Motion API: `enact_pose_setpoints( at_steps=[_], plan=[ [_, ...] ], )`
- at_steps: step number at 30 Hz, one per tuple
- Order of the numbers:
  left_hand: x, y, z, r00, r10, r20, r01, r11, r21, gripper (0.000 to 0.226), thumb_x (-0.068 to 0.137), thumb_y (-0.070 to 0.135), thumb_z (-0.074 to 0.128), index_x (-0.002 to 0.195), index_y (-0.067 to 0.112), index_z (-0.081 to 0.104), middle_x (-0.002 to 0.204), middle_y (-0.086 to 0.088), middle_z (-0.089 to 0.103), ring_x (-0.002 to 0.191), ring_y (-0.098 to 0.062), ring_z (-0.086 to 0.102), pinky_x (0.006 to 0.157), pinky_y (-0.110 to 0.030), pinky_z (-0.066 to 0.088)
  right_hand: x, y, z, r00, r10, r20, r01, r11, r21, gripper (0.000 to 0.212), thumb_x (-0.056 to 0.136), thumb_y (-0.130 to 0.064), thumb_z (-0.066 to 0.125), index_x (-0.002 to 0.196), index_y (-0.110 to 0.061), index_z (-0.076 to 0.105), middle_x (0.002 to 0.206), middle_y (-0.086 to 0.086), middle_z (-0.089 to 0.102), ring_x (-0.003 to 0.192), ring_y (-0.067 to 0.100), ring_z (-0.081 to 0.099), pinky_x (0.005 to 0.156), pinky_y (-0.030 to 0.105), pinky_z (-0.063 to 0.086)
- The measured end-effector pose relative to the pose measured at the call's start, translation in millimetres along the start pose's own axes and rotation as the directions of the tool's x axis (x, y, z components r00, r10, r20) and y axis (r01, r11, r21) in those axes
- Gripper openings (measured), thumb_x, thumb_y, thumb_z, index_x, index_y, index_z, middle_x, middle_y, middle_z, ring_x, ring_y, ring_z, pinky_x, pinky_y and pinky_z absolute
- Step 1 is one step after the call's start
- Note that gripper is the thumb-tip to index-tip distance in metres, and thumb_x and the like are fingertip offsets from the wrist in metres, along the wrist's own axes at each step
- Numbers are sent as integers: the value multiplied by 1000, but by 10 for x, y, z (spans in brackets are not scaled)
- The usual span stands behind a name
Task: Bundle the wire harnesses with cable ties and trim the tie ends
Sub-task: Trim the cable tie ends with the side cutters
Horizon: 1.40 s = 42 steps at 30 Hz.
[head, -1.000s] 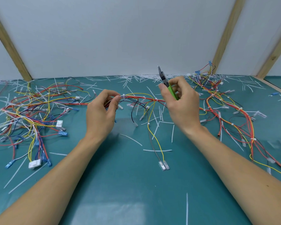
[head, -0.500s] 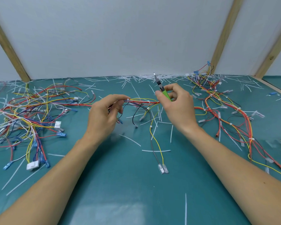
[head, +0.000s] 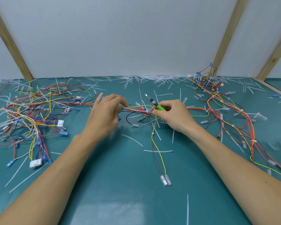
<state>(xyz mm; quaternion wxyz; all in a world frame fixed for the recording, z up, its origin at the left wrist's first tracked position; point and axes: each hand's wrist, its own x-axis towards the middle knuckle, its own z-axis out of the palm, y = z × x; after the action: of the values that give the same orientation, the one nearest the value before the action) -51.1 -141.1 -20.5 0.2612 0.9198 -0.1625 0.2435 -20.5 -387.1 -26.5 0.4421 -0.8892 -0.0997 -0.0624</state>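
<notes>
At frame centre, the left hand (head: pixel 106 113) pinches a red-and-yellow wire harness (head: pixel 137 109), already partly tied, while the right hand (head: pixel 173 115) grips green-handled cutters (head: pixel 155 103); untied harnesses (head: pixel 31 114) remain at left.

— Where does everything sit on the teal rubber bench mat (head: pixel 120 184)?
— A loose tangle of multicoloured wires (head: pixel 32 114) lies at the left, a tied red-and-yellow wire harness (head: pixel 234 120) at the right.
— And behind?
— Trimmed white plastic tie ends (head: pixel 152 77) are heaped at the far edge against the white wall panel (head: pixel 120 38). Between the two wire groups, mid-mat, sit both hands.
</notes>
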Motion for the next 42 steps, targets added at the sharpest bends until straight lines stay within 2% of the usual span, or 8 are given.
enact_pose_setpoints(
  at_steps=[3,6,9,14,24,29,37,42],
  plan=[
    [-27,63,4,999,-42,27,45,992,-119,45,78,-10,50,104,21,70,100,9,68,88,-13,57,93,-32,44,-4,-4,25,1000,-2,-6,2,998,-58,11,87,-37,78,88,-26,77,61,-7,56,63,16,48,62,33,36],
    [-55,198,42,999,-38,16,40,976,-215,27,82,13,50,95,23,72,89,18,68,76,-2,57,72,-33,47,-15,-22,58,1000,9,-10,-10,995,-97,13,83,-39,80,88,-28,75,63,-8,60,67,16,51,63,31,38],
    [-69,260,97,999,24,32,-17,982,-190,30,92,30,51,78,22,75,85,14,70,86,-18,59,85,-43,47,-33,-54,86,1000,15,-13,-17,989,-150,16,79,-41,83,78,-33,69,65,-10,62,68,15,54,64,32,40],
    [-48,199,155,996,-82,33,87,982,-165,57,99,39,62,45,20,65,74,13,68,85,-19,57,89,-44,45,-75,-104,122,1000,10,22,-8,991,-132,16,79,-43,80,74,-33,69,73,-7,70,78,20,60,74,35,49],
    [-92,211,175,987,-5,159,25,992,-120,21,81,35,81,95,38,66,87,13,59,85,-10,57,69,-32,43,-137,-190,186,993,22,112,-27,999,38,6,83,-34,77,81,-28,80,55,-15,56,62,13,44,64,32,36],
    [-76,214,168,995,-24,92,37,990,-137,13,87,51,71,94,40,74,82,12,59,79,-12,60,69,-36,48,-133,-190,171,991,49,122,-71,982,178,8,84,-31,80,77,-28,76,58,-15,57,58,4,47,65,28,38],
    [-71,245,194,992,-51,114,47,998,32,15,100,31,60,107,32,73,91,6,69,86,-24,62,68,-38,46,-150,-200,227,997,-41,70,25,976,216,10,86,-23,77,81,-31,75,75,-5,71,62,4,50,67,28,39],
    [-82,211,192,992,-99,75,102,994,-41,13,101,30,59,105,31,71,93,8,70,88,-22,62,72,-39,49,-152,-214,236,993,-105,56,87,962,260,13,88,-16,76,95,-27,79,80,1,73,66,5,54,69,27,42]
  ],
)
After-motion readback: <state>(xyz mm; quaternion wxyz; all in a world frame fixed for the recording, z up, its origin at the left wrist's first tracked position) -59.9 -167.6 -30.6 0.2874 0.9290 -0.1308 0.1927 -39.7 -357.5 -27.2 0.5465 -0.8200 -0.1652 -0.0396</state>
